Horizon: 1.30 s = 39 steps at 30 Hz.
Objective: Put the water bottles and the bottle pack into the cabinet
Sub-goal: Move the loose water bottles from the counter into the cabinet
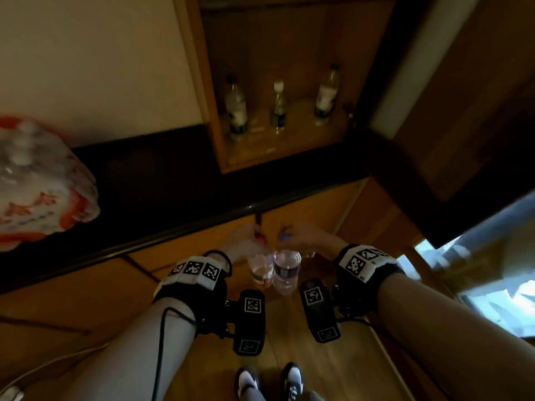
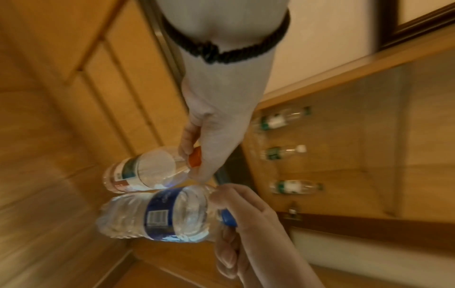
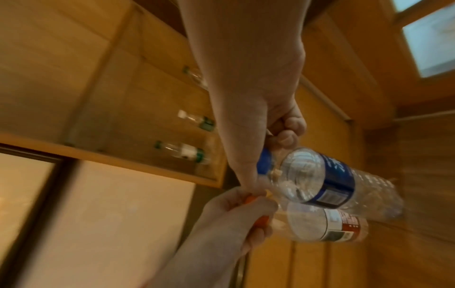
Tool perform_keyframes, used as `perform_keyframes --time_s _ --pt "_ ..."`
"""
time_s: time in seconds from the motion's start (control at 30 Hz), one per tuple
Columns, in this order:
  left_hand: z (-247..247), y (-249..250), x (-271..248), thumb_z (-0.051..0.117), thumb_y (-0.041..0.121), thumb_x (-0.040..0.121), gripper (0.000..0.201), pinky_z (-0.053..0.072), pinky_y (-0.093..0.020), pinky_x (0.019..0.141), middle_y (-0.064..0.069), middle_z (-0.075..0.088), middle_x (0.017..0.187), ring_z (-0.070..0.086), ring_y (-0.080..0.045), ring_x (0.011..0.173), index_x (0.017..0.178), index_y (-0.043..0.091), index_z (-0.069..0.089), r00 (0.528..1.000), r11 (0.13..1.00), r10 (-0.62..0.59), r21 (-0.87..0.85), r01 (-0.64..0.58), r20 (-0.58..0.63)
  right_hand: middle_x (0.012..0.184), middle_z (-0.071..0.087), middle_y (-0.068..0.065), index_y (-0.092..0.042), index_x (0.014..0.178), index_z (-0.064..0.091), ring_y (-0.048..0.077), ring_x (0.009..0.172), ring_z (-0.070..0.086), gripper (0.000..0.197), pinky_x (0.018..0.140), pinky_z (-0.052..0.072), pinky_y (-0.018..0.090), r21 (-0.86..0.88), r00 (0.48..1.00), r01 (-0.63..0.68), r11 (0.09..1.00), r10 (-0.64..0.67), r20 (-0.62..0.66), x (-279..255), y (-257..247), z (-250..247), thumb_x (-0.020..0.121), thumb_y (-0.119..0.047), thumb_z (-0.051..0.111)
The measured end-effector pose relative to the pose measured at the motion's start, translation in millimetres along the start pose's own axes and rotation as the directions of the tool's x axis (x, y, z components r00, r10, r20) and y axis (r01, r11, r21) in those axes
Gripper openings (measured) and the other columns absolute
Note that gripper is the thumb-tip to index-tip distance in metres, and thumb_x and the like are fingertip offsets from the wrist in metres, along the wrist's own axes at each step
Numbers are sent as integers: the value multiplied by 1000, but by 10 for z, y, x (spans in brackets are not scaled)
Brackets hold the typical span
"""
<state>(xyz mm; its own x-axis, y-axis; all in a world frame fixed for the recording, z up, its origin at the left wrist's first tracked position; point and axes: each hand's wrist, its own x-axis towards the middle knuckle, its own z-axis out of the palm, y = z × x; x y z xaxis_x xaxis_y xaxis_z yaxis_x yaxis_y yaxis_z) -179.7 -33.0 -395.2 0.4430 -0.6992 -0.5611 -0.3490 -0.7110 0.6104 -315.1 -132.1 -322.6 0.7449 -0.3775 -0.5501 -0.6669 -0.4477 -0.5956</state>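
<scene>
Blue-capped bottle (image 2: 157, 214) (clear, ribbed) and orange-capped bottle (image 2: 145, 171), fingers pinching each neck.

Right hand (image 3: 265, 109): fingers curled round the neck of the blue-capped bottle (image 3: 327, 181), just below its cap.
Left hand (image 3: 236, 212): grips the orange-capped bottle (image 3: 327, 226) at its cap.
Bottles: held side by side, bodies touching or nearly so.
Cabinet (image 3: 138, 159): open, wooden; three green-labelled bottles (image 3: 183, 152) inside, one partly hidden behind the right hand.
</scene>
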Motion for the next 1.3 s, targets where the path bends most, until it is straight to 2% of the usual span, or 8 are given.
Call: perform_keyframes --time_s 0.07,0.2,0.4,0.67,0.77,0.9,1.07,1.3 --pt "-345 528 -500 75 24 72 22 52 -19 61 3 71 92 68 -12 82 94 20 72 990 987 128 105 -121 -61 64 56 4 -11 102 66 14 44 49 31 40 39 22 -11 999 29 1000 -30 -41 -114 -192 -178 82 -34 70" --pt "-688 705 -655 71 24 74 11 57 -27 76 4 73 90 68 -11 85 85 27 72 979 985 162 86 -152 -127 64 57 0 -18 94 66 12 46 52 25 39 42 21 -42 991 66 997 -70 -117 -321 -491 -469 80 -37 70" --pt "-1092 1105 -723 71 24 79 9 54 -28 74 7 66 79 64 -11 82 75 31 67 936 958 277 138 -251 -217 62 60 3 -14 98 67 14 47 56 24 45 50 25 -13 977 109 994 -110 -182 -412 -762 -770 81 -30 68" --pt "-1482 1579 -602 73 23 81 11 43 -14 59 7 65 81 60 -8 79 92 20 71 892 929 362 188 -320 -272 77 61 5 -14 95 58 9 37 62 24 41 53 24 124 964 130 984 -96 -249 -296 -860 -1175 79 -24 73" --pt "-1615 1748 -434 74 23 80 14 52 -24 69 8 62 79 60 -9 78 92 18 70 863 931 362 185 -315 -353 78 65 8 -16 84 55 21 51 69 22 53 61 35 161 949 153 975 -100 -297 -115 -879 -1375 77 -22 74" --pt "-1816 1950 -24 77 23 78 19 55 -29 82 6 63 87 62 -12 90 94 20 69 844 939 339 212 -273 -417 75 68 8 -15 87 54 28 58 72 22 53 61 33 160 938 183 970 -123 -325 258 -846 -1706 77 -22 73" --pt "-2046 2192 716 76 25 79 25 57 -32 81 2 65 97 64 -15 94 101 19 67 839 955 286 213 -208 -463 89 68 12 -11 94 56 31 69 72 30 61 62 44 151 925 244 958 -183 -333 971 -749 -2207 76 -26 75" --pt "-2288 2365 1633 73 14 80 26 50 -27 80 4 61 96 57 -12 92 106 18 67 820 984 170 135 -114 -546 85 50 6 -19 86 42 25 77 55 27 63 51 35 119 921 308 944 -265 -284 1920 -616 -2725 82 -28 67"
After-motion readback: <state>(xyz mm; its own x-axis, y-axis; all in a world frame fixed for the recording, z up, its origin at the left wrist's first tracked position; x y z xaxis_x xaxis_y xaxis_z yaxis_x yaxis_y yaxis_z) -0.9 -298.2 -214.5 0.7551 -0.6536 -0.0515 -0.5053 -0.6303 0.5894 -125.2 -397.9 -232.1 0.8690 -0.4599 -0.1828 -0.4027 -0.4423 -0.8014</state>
